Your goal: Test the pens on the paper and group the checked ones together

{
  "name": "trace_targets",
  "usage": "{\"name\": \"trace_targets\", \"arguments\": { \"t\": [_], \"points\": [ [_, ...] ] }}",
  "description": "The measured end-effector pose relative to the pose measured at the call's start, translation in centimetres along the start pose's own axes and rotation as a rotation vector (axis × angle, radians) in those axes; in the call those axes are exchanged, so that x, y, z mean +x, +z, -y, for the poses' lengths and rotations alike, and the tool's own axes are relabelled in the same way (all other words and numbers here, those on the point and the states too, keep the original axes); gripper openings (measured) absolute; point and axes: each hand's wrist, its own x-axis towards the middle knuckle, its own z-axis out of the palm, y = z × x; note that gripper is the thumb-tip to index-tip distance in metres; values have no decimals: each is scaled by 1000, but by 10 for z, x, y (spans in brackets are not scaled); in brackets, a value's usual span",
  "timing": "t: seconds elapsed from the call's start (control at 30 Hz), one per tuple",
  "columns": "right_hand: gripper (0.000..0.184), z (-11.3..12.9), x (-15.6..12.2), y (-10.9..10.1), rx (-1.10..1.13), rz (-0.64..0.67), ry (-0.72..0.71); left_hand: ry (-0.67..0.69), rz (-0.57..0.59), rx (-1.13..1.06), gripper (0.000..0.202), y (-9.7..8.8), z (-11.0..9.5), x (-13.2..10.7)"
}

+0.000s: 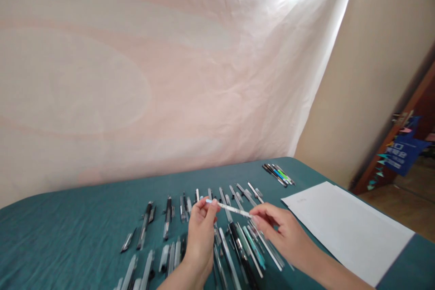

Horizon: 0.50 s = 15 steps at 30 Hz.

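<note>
While both hands are raised over a worktop [68,235] covered in dark green cloth, a slim white pen [234,210] is held level with a slight slant between them, above rows of other pens. The left hand [201,226] pinches its light blue end between thumb and fingers, and that grip is closed on it. The right hand [285,232], reaching in from the right, has its grip closed on the other end, thumb and fingertips together.

Beneath and around the hands lie many pens [168,217], clear, black, white and a few teal, set roughly in two rows, with small loose pieces beside some. The left forearm hides part of the nearer row. Near the worktop's far right corner is a small bunch of pens [278,175], black, blue and green among them. To the right of the right hand lies white paper [346,226], with faint marks near its left corner. Behind the worktop hangs a pale pink and white curtain [170,77].
</note>
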Motion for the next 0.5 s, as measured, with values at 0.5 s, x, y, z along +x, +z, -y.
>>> {"name": "trace_targets", "arguments": {
  "t": [0.5],
  "points": [
    [26,-123,57,-77,-844,-202,428,237,523,710,27,3,3,-34]
  ]
}}
